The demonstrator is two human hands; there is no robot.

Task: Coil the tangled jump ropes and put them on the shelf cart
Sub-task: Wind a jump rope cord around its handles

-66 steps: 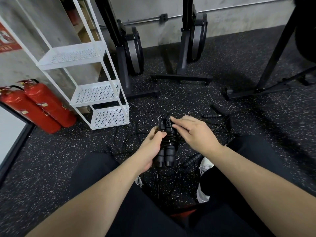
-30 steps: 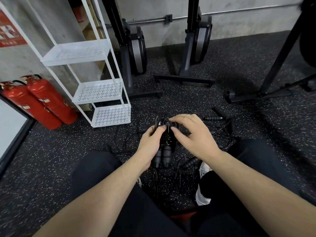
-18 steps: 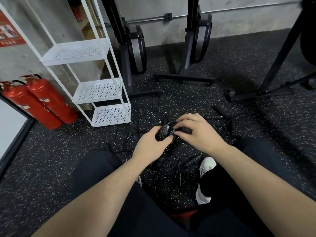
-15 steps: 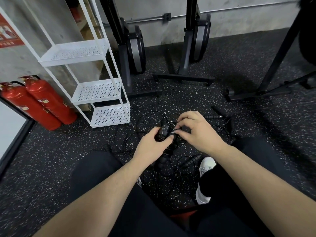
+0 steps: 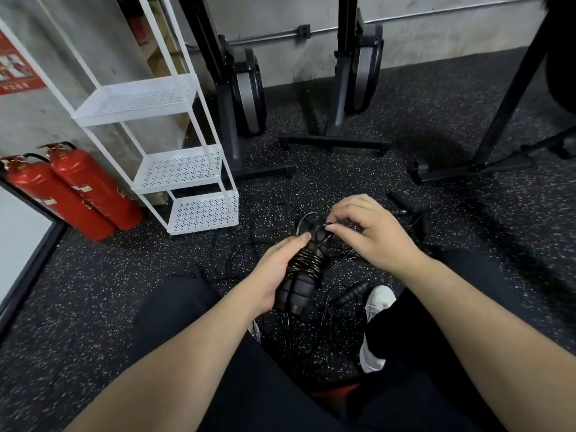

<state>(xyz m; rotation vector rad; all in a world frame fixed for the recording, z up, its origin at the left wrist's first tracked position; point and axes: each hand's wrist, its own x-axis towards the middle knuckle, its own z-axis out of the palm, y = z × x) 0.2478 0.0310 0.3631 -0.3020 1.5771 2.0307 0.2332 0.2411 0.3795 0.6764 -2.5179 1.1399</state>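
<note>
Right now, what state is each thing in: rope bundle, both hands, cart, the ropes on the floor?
Black jump rope bundle: cord wound round paired handles, held.
Left hand: grips bundle.
Right hand: pinches cord end at the top.
White perforated shelf cart: upright, shelves bare.
Loose black ropes: tangled on floor.

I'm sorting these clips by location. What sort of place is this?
Most likely a gym: speckled rubber floor, two rowing machines stood upright against the wall, and jump ropes, one in the person's hands and others tangled on the floor.
</note>
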